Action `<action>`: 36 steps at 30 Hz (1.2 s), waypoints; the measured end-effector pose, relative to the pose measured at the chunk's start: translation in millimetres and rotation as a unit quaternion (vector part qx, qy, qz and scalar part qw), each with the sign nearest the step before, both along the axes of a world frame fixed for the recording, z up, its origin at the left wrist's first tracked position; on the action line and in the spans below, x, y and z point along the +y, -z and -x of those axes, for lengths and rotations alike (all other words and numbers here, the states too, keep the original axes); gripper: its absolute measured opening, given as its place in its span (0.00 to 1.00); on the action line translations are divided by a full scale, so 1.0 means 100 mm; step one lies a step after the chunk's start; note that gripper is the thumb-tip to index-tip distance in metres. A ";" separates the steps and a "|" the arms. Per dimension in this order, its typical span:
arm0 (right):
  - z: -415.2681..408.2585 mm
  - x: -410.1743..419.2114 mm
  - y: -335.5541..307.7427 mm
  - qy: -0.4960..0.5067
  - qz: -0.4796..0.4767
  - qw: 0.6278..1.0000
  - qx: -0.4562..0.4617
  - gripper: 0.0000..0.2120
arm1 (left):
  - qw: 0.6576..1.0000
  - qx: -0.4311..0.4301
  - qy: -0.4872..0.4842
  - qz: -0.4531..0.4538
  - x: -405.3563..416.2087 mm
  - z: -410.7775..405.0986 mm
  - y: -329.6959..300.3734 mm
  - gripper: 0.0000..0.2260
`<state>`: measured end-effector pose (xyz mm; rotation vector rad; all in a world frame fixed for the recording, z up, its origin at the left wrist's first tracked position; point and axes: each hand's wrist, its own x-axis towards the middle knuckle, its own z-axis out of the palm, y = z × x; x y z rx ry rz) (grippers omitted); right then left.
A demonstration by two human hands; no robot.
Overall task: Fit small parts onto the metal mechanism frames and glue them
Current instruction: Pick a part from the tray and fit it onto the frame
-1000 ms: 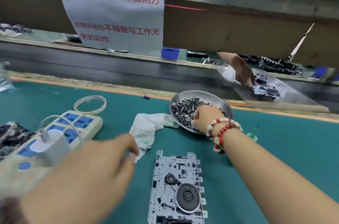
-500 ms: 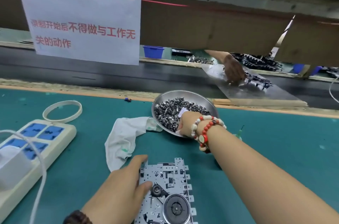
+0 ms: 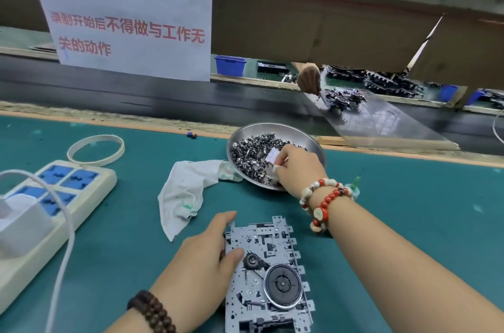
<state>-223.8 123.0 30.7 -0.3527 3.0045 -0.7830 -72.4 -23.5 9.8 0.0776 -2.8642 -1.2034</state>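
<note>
A silver metal mechanism frame [image 3: 272, 240] with a round black disc lies flat on the green mat, near the front edge. My left hand [image 3: 199, 264] holds its left edge, with the thumb on top and the index finger along the upper-left corner. Behind it, a steel bowl [image 3: 313, 139] holds a heap of small dark metal parts [image 3: 251, 152]. My right hand [image 3: 297, 166] is inside the bowl, its fingers curled down and pinching into the heap beside a small white label. A green-tipped glue applicator [image 3: 356, 182] peeks out just behind my right wrist.
A crumpled white cloth [image 3: 188, 188] lies left of the bowl. A white power strip [image 3: 81, 182] with a plugged-in charger [image 3: 21, 221] and a white ring [image 3: 95, 148] sit at the left. Beyond the mat's far edge runs a black conveyor [image 3: 136, 98], where another person's hand [image 3: 309, 79] handles assemblies.
My left hand came down from mid-air and took hold of the frame's left edge. My right hand stayed in the bowl, working through the parts.
</note>
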 end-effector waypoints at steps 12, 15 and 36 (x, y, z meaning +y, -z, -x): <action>-0.79 0.12 -0.17 -0.039 0.265 0.963 -0.032 0.10 | 0.990 0.124 -0.029 0.058 0.05 0.15 -0.09 0.09; -0.95 0.21 -0.08 -0.030 0.302 0.951 -0.058 0.09 | 0.991 0.122 -0.011 0.059 0.17 0.22 -0.04 0.09; -1.04 0.32 0.09 0.029 0.391 0.912 -0.122 0.11 | 0.999 0.038 0.027 0.008 0.22 0.30 -0.08 0.06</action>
